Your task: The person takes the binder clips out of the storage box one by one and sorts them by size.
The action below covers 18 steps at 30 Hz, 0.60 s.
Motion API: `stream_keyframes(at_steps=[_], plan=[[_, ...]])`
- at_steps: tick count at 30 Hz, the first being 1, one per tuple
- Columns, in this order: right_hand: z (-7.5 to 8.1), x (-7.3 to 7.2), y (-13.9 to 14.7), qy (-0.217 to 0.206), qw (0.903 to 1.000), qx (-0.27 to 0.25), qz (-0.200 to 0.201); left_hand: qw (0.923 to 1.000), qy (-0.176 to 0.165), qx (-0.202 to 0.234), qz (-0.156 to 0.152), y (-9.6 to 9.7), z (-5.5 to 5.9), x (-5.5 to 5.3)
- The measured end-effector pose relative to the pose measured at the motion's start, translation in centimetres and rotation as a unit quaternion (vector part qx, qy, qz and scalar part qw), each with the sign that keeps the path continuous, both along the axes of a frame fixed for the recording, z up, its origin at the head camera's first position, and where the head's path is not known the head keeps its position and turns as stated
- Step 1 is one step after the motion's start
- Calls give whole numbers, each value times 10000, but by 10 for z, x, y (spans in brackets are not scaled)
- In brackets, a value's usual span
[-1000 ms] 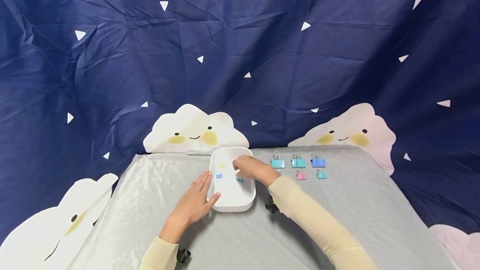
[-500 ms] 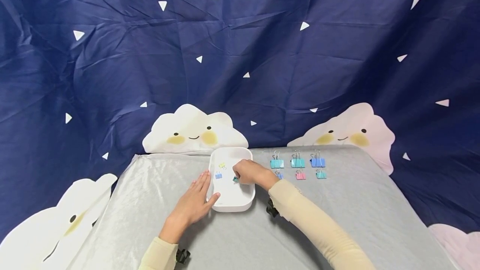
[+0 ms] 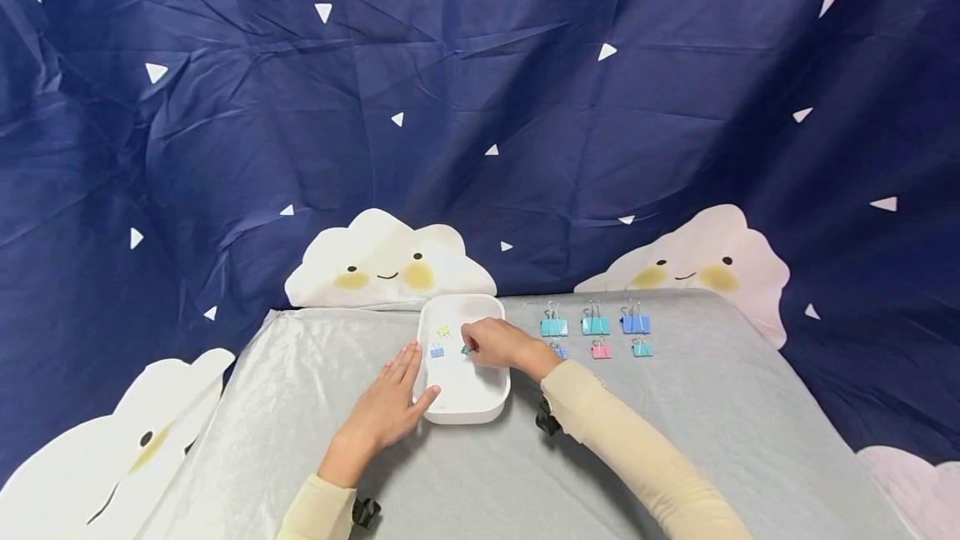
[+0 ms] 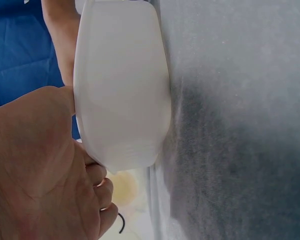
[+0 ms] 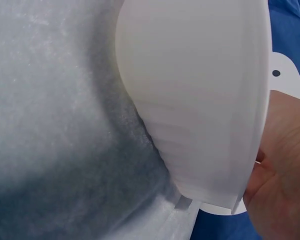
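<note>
A white plastic tray (image 3: 463, 394) stands on the cloth. My left hand (image 3: 381, 407) rests along its left rim with fingers fairly straight; the left wrist view shows the thumb side of the palm (image 4: 32, 165) against the tray wall. Reaching over the right side, my right hand (image 3: 498, 345) pinches a small teal binder clip (image 3: 465, 350) low inside the tray, mostly hidden by the fingers. To its left lie a blue binder clip (image 3: 437, 352) and a yellow one (image 3: 444, 331). From the right wrist, the tray wall (image 5: 200, 100) hides the fingertips.
Right of the tray, binder clips lie in two rows: larger teal (image 3: 554, 326), teal (image 3: 596, 325) and blue (image 3: 636, 324) behind; smaller blue (image 3: 558, 350), pink (image 3: 602, 351) and teal (image 3: 642, 349) in front. A dark blue curtain (image 3: 480, 107) hangs behind the grey cloth (image 3: 675, 423).
My right fingers have closed on the teal clip and shifted it a little left and back inside the tray. The left hand stays at the rim.
</note>
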State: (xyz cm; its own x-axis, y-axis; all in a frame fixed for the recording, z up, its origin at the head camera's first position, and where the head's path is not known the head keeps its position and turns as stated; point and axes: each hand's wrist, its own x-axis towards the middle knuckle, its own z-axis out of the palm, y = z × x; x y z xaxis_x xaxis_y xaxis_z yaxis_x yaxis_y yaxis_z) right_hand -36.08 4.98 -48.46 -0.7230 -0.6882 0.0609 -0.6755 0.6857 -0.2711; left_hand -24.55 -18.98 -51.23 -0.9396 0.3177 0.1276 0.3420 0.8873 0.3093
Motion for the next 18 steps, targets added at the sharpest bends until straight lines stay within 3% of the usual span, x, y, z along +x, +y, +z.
stream_keyframes(at_steps=[8, 18], plan=[[0, 1, 2, 286, 9991, -123, 276, 10000, 25, 47, -20, 0, -1, 0], [-3, 2, 7, 302, 9979, -463, 349, 10000, -26, 49, -4, 1, 0, 1]])
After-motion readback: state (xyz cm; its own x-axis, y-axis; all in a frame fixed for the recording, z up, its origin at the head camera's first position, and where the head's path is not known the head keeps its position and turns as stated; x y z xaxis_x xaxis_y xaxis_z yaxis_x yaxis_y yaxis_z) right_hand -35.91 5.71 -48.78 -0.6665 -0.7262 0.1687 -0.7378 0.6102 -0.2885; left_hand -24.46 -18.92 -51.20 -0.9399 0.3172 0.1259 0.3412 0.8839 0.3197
